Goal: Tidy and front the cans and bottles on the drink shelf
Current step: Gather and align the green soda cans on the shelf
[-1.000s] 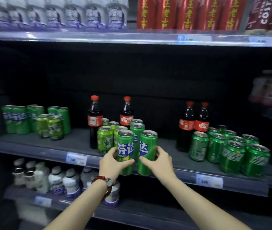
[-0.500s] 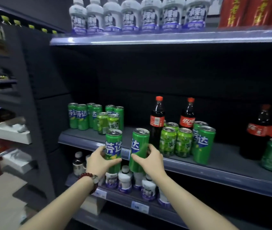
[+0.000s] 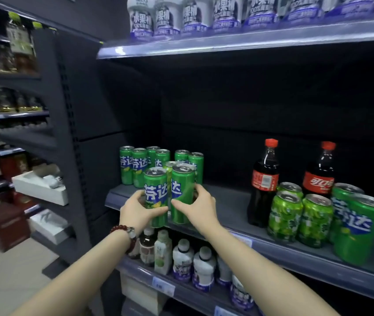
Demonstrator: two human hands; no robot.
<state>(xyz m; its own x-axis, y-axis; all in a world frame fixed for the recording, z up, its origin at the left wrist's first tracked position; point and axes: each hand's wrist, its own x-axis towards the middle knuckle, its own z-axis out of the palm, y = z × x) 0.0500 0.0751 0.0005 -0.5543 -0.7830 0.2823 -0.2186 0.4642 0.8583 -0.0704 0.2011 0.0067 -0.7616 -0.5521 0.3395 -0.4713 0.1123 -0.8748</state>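
Note:
My left hand (image 3: pixel 139 210) grips a tall green can (image 3: pixel 155 190) and my right hand (image 3: pixel 198 207) grips a second tall green can (image 3: pixel 182 189) beside it. Both cans are upright over the front left edge of the dark middle shelf (image 3: pixel 231 206), their blue-and-white labels facing me. Just behind them stands a group of several matching green cans (image 3: pixel 139 165) at the shelf's left end. To the right stand two cola bottles (image 3: pixel 264 181), two short green patterned cans (image 3: pixel 300 220) and two tall green cans (image 3: pixel 359 226).
White-capped bottles (image 3: pixel 182 258) fill the shelf below. White bottles with purple labels (image 3: pixel 195 17) line the top shelf. A grey upright (image 3: pixel 67 137) separates this bay from the left bay, which holds boxes (image 3: pixel 40 185) and other goods.
Both hands have carried the two tall green cans leftward along the shelf, from in front of the cola bottles to just in front of the left group of green cans.

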